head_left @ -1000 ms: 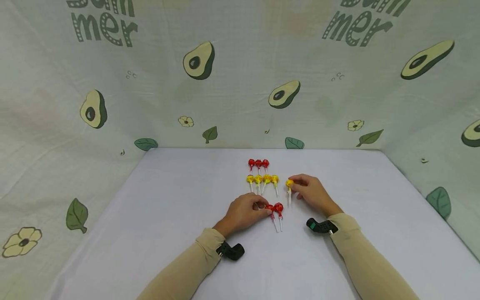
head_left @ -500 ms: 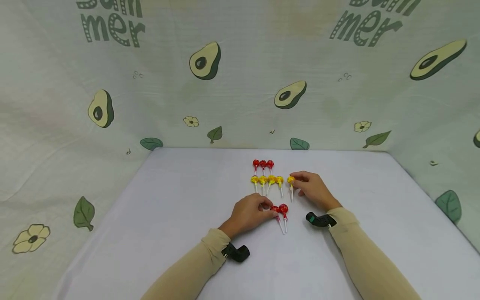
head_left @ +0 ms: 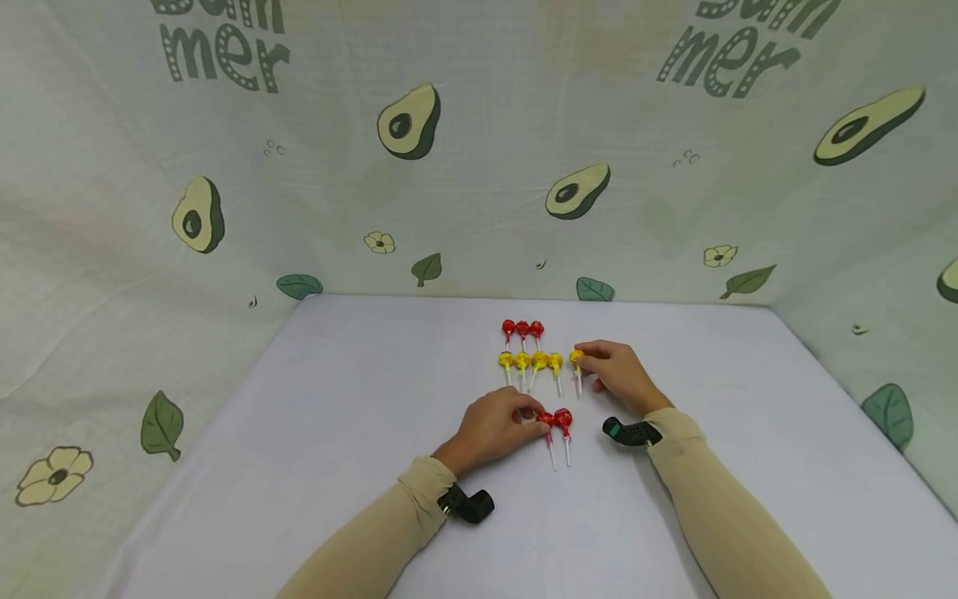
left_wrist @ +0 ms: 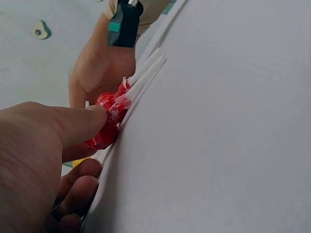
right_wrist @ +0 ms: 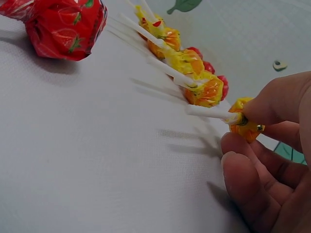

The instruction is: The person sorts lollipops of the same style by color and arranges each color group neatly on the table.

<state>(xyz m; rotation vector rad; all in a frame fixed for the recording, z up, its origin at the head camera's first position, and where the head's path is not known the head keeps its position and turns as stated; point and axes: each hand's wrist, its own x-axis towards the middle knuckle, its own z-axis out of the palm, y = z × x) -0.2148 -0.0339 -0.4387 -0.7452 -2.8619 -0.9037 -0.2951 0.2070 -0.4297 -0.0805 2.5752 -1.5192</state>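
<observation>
My right hand (head_left: 618, 374) pinches a yellow lollipop (head_left: 576, 356) by its wrapped head, the white stick pointing toward me; in the right wrist view the thumb and fingers grip this lollipop (right_wrist: 245, 121). Left of it lies a row of several yellow lollipops (head_left: 539, 361). Behind that row are three red lollipops (head_left: 523, 328). Nearer to me, my left hand (head_left: 496, 426) pinches the head of one red lollipop (head_left: 546, 418). A second red lollipop (head_left: 564, 418) lies right beside it. The left wrist view shows the thumb on the red wrapper (left_wrist: 116, 109), both sticks side by side.
A white-covered table (head_left: 359, 433) bears all the lollipops. Behind it hangs a pale cloth (head_left: 479, 166) printed with avocados and leaves. Each wrist wears a black camera, such as the left one (head_left: 467, 504) and the right one (head_left: 631, 432).
My right hand has carried the yellow lollipop slightly away from me, level with the yellow row. The left hand stays at the red pair. The head view has shifted a little.
</observation>
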